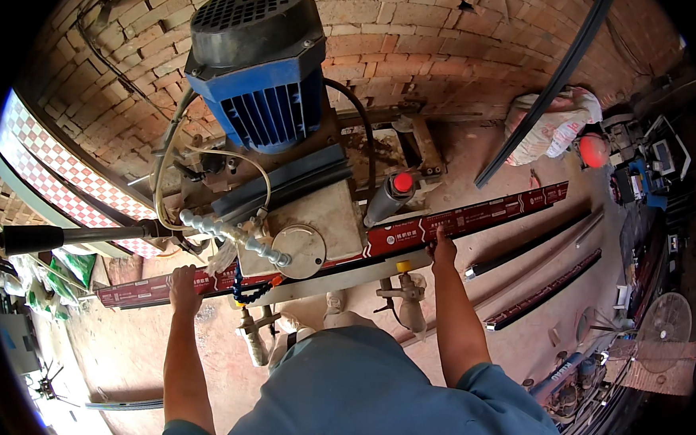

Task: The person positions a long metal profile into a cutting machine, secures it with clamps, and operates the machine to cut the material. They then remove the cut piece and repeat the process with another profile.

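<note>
While the long red-wrapped bar [475, 220] is gripped near its left end by the left hand [185, 289] and, beyond the blue-motored machine [328, 216], by the right hand [443, 250], it is set along the machine's front and could be skewed if both ends are pushed unevenly. Listed containers: green-and-white bags [80, 266], far left; pale sack [565, 119], by the brick wall [422, 47]; contents not discernible.

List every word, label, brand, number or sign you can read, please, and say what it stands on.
Long, flat dark-red strip: white printed characters, not copied out here; the finest are too small to read.
Blue cylindrical object, lower right: pale lettering, too small to read.
Elsewhere: nothing I can read.
</note>
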Demonstrator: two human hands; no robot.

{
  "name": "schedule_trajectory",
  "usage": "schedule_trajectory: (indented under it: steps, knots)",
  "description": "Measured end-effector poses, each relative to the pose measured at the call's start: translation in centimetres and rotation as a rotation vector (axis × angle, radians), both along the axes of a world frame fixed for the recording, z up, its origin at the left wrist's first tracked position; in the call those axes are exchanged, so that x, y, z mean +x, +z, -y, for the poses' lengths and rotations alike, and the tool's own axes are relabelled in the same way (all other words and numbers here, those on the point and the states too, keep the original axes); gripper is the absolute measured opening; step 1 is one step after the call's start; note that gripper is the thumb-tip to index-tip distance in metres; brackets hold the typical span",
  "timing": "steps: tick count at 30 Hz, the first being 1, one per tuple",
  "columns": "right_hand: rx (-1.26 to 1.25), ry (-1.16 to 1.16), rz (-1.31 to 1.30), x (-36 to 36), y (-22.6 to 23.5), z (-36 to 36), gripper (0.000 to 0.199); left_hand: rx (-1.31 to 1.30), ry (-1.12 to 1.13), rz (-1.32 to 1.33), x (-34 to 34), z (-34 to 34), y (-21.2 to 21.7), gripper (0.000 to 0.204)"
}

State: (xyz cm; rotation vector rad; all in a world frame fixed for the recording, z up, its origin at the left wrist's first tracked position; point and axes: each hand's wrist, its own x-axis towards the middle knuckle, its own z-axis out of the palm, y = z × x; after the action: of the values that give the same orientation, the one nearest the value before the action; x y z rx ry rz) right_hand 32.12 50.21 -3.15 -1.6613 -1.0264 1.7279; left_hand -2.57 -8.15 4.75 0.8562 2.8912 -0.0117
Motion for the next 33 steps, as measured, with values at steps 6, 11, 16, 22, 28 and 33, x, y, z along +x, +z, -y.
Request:
schedule_trajectory:
  steps: [6, 11, 16, 22, 28, 33]
  knots:
    - [0.059, 0.059, 0.03, 0.9, -0.4, -0.1, 0.042, -0.033, 0.008, 0.108, -0.1, -0.6, 1.8, 0.077]
    - [0.089, 0.054, 0.025, 0.2, -0.3, -0.3, 0.04, -0.125, 0.027, 0.155, -0.6, -0.5, 1.5, 0.085]
    - [0.137, 0.094, 0.12, -0.1, -1.2, -1.3, 0.042, -0.066, -0.018, 0.049, -0.9, -1.9, 0.6, 0.088]
    - [0.181, 0.332, -0.215, 1.8, -9.5, -4.8, 0.046, 0.163, -0.036, -0.015, -2.8, 2.7, -5.4, 0.079]
    - [-0.066, 0.196, -0.161, 1.3, -5.0, -3.1, 0.033, 0.021, 0.018, 0.164, 0.2, -2.1, -0.1, 0.106]
    - [0.056, 0.534, -0.199, 3.9, -9.8, -8.3, 0.041, 0.131, -0.017, 0.078, -0.3, -2.8, -2.1, 0.086]
